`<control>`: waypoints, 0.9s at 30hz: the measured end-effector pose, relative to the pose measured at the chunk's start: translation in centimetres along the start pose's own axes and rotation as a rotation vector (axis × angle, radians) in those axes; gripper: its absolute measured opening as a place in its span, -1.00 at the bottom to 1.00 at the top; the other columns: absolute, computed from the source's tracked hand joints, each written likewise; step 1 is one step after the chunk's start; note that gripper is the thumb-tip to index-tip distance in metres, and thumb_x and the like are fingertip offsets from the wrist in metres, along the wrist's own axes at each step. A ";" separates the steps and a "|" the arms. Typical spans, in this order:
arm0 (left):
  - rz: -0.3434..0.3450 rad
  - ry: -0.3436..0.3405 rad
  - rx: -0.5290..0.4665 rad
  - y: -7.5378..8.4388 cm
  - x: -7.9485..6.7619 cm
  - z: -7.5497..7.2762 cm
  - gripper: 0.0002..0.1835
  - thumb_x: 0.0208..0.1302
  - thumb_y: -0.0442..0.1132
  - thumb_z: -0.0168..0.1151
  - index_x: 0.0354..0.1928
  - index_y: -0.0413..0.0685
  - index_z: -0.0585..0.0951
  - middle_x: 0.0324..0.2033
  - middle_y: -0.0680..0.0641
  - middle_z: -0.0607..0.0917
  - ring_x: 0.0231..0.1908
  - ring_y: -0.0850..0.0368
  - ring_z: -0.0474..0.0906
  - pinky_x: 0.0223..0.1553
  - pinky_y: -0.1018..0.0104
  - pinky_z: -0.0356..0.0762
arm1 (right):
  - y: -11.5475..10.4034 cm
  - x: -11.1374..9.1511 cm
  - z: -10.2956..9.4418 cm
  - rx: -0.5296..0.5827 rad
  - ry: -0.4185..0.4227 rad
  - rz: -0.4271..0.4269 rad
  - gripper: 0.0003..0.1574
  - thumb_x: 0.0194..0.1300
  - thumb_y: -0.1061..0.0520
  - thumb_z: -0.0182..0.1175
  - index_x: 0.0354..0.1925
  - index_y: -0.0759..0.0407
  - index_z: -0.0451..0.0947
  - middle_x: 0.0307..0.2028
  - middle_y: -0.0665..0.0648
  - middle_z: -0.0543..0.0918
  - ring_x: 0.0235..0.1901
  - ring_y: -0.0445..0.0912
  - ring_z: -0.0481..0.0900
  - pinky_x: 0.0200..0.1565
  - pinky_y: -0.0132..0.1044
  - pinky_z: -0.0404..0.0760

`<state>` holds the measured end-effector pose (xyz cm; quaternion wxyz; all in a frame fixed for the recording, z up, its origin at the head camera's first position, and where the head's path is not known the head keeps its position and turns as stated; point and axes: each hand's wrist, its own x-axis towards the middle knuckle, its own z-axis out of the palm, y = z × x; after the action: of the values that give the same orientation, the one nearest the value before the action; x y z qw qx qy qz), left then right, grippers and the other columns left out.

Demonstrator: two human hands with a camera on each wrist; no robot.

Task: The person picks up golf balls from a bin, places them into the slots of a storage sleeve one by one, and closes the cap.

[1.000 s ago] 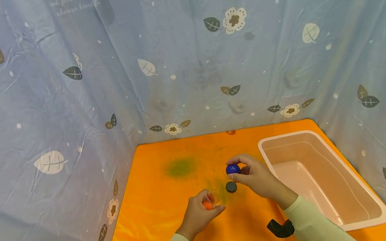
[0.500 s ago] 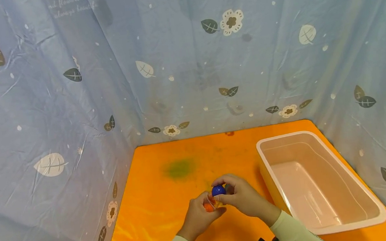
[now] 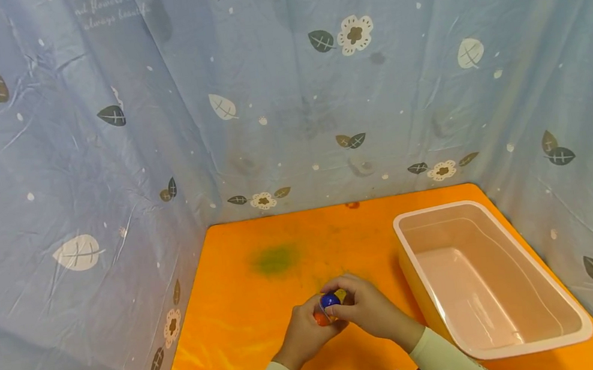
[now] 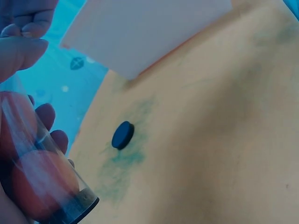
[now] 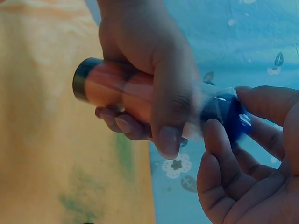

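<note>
My left hand (image 3: 303, 336) grips a clear plastic tube (image 4: 21, 112) with a black end cap (image 5: 83, 79) at its lower end. Two orange balls (image 5: 103, 84) lie inside, toward that capped end. A shiny blue ball (image 3: 331, 300) is at the tube's open mouth, part of it showing through the clear wall in the right wrist view. My right hand (image 3: 372, 310) pinches this ball between thumb and fingers, close against the left hand. Below on the table lies a loose black round cap (image 4: 123, 135), hidden behind the right hand in the head view.
A pale pink plastic bin (image 3: 475, 287) stands on the right of the orange tabletop (image 3: 243, 293). Blue patterned curtains (image 3: 286, 89) enclose the table at the back and sides. A green smudge (image 3: 275, 259) marks the surface at the left.
My right hand has carried the blue ball left and down from above the loose cap to the tube's mouth. The left hand has stayed nearly still, holding the tube.
</note>
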<state>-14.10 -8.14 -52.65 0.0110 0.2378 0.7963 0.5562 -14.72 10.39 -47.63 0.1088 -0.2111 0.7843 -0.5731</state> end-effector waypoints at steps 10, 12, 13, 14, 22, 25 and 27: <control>-0.073 -0.019 -0.031 -0.5 -0.1 -0.1 -0.71 0.13 -0.16 0.44 -0.13 0.10 0.58 -0.34 0.08 0.72 -0.41 0.21 0.66 -0.40 0.29 0.60 | 1.1 0.1 -0.2 -0.015 0.019 -0.003 -0.63 0.31 -0.02 0.26 0.06 -0.02 0.53 -0.08 0.07 0.58 -0.46 -0.02 0.50 -0.45 -0.24 0.53; -0.077 -0.016 -0.029 -1.4 0.0 0.1 -0.70 0.13 -0.16 0.44 -0.11 0.10 0.58 -0.34 0.07 0.72 -0.40 0.21 0.66 -0.40 0.30 0.60 | 1.3 0.1 -0.3 -0.024 0.032 0.005 -0.65 0.30 -0.04 0.26 0.04 -0.07 0.53 -0.10 0.06 0.59 -0.47 -0.03 0.48 -0.46 -0.26 0.51; -0.079 -0.015 -0.024 -2.0 0.0 0.1 -0.70 0.12 -0.14 0.44 -0.11 0.10 0.58 -0.35 0.08 0.71 -0.42 0.21 0.65 -0.42 0.30 0.60 | 1.5 0.1 -0.4 -0.026 0.039 0.010 -0.66 0.30 -0.04 0.26 0.03 -0.10 0.53 -0.10 0.03 0.59 -0.46 -0.03 0.48 -0.45 -0.26 0.52; -0.083 -0.014 -0.021 -2.6 0.0 0.2 -0.69 0.13 -0.13 0.44 -0.11 0.11 0.58 -0.35 0.08 0.71 -0.42 0.21 0.65 -0.43 0.30 0.60 | 1.6 0.0 -0.4 -0.025 0.047 0.015 -0.67 0.30 -0.03 0.26 0.03 -0.12 0.53 -0.09 0.02 0.59 -0.42 -0.05 0.49 -0.40 -0.27 0.53; -0.215 -0.019 -0.007 -4.8 -0.9 -0.3 -0.63 0.09 0.04 0.43 -0.12 0.09 0.58 -0.48 0.08 0.68 -0.55 0.14 0.59 -0.53 0.29 0.54 | 3.4 -0.9 -0.7 -0.006 0.110 0.104 -0.63 0.32 0.05 0.25 0.08 0.01 0.50 -0.03 0.09 0.54 -0.28 0.04 0.56 -0.27 -0.19 0.60; -0.248 -0.012 0.003 -4.9 -1.1 -0.5 -0.56 0.08 0.11 0.42 -0.10 0.04 0.58 -0.49 0.07 0.69 -0.55 0.13 0.59 -0.53 0.29 0.54 | 4.8 -1.4 -0.5 0.004 0.136 0.147 -0.60 0.27 -0.07 0.28 0.04 -0.03 0.51 -0.08 0.07 0.54 -0.37 0.04 0.55 -0.31 -0.16 0.60; -0.261 -0.008 0.021 -5.0 -1.3 -0.6 -0.53 0.06 0.17 0.41 -0.11 0.05 0.58 -0.51 0.07 0.67 -0.57 0.13 0.57 -0.54 0.29 0.52 | 5.9 -1.6 -0.4 -0.001 0.151 0.175 -0.56 0.23 -0.14 0.30 0.03 -0.03 0.51 -0.09 0.07 0.53 -0.38 0.03 0.54 -0.32 -0.14 0.60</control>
<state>-14.96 -10.52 -57.21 0.0842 0.1345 0.8261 0.5408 -14.64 12.98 -53.20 0.0988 -0.0980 0.8061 -0.5753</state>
